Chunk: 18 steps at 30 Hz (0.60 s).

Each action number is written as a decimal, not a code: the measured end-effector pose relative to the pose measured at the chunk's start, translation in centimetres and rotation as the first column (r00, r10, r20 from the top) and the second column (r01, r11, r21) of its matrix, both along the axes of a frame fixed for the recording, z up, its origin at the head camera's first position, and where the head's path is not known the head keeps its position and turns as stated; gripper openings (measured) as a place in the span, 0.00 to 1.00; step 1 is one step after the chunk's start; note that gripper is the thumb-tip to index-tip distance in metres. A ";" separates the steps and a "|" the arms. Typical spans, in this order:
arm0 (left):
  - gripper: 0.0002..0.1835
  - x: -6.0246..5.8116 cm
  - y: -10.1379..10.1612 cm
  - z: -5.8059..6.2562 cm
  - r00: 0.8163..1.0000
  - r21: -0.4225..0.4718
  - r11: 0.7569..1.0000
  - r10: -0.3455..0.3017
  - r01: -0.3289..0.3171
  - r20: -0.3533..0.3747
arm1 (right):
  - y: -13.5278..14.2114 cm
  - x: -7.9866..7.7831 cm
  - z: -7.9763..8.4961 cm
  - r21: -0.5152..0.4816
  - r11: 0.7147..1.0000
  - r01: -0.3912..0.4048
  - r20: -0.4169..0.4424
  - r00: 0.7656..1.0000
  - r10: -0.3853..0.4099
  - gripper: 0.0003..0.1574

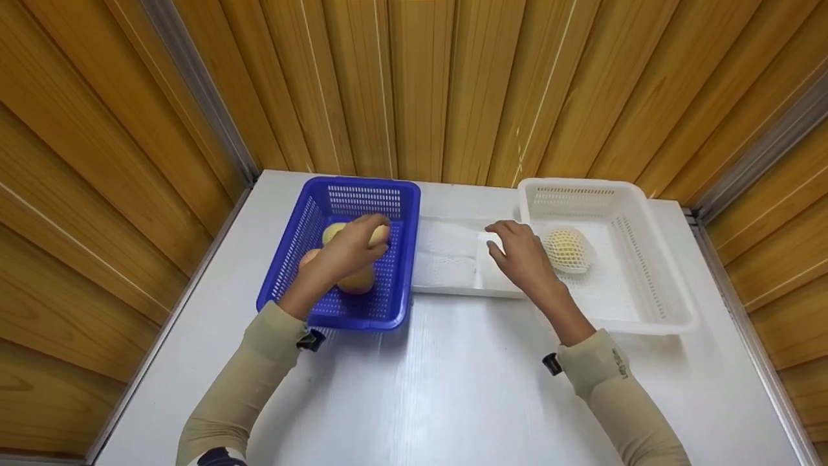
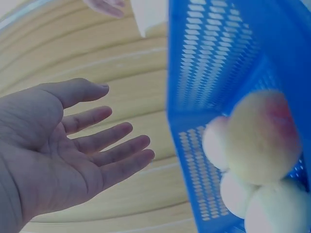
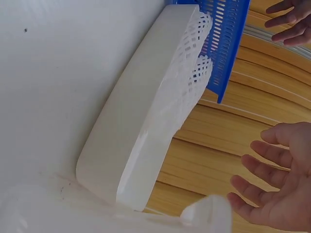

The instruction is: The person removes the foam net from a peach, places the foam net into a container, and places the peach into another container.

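Over the blue basket (image 1: 410, 272) hovers my left hand (image 1: 349, 249), fingers spread and slightly bent, with nothing in its palm in the left wrist view. Several round fruits that look like peaches lie in that basket; the largest peach (image 2: 265, 138) is yellow with a red blush. My right hand (image 1: 521, 255) is held, fingers loosely bent and empty, above the right part of a shallow white box (image 1: 466, 290). White foam nets (image 3: 194, 73) lie in the box's left part. Just right of this hand, a pale fruit in a foam net (image 1: 568, 249) sits in the white basket (image 1: 669, 259).
The baskets and the box stand in a row at the back of a white table (image 1: 453, 382). Behind them rises a wood-panelled wall (image 1: 414, 90), with more panels at both sides. The box lies between the two baskets.
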<state>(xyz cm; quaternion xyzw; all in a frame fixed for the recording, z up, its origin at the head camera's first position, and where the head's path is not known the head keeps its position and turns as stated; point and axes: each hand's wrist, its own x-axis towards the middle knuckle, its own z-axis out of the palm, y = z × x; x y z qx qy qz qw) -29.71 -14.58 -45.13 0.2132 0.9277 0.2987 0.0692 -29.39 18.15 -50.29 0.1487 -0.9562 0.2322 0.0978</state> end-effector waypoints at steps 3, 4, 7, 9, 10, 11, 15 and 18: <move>0.22 1.6 0.5 0.1 0.998 0.016 1.000 -0.023 0.024 -0.062 | 1.5 1.0 0.1 -0.031 0.999 0.018 -0.020 1.000 -0.019 0.18; 0.22 2.1 0.6 0.1 0.996 0.013 0.999 -0.032 0.033 -0.082 | 1.9 1.4 0.1 -0.042 0.999 0.020 -0.026 0.999 -0.021 0.18; 0.22 3.5 1.2 -0.2 0.992 -0.010 0.999 -0.040 0.040 -0.117 | 3.1 2.4 0.0 -0.068 0.997 0.024 -0.044 0.999 -0.027 0.18; 0.21 4.4 1.6 -0.4 0.988 -0.027 0.998 -0.051 0.048 -0.144 | 3.9 3.0 0.0 -0.072 0.997 0.030 -0.046 0.998 -0.034 0.19; 0.21 4.7 1.8 -0.6 0.985 -0.037 0.998 -0.060 0.054 -0.161 | 4.2 3.3 0.0 -0.074 0.997 0.034 -0.043 0.998 -0.037 0.19; 0.21 5.1 2.0 -0.7 0.984 -0.043 0.998 -0.061 0.054 -0.169 | 4.6 3.6 0.1 -0.073 0.997 0.040 -0.043 0.998 -0.043 0.19; 0.21 6.4 2.6 -1.3 0.977 -0.049 0.997 -0.069 0.060 -0.202 | 5.6 4.3 0.1 -0.072 0.996 0.056 -0.053 0.997 -0.060 0.19; 0.21 7.2 3.0 -1.8 0.972 -0.061 0.997 -0.058 0.045 -0.226 | 6.3 4.8 -0.1 -0.085 0.995 0.053 -0.074 0.995 -0.059 0.19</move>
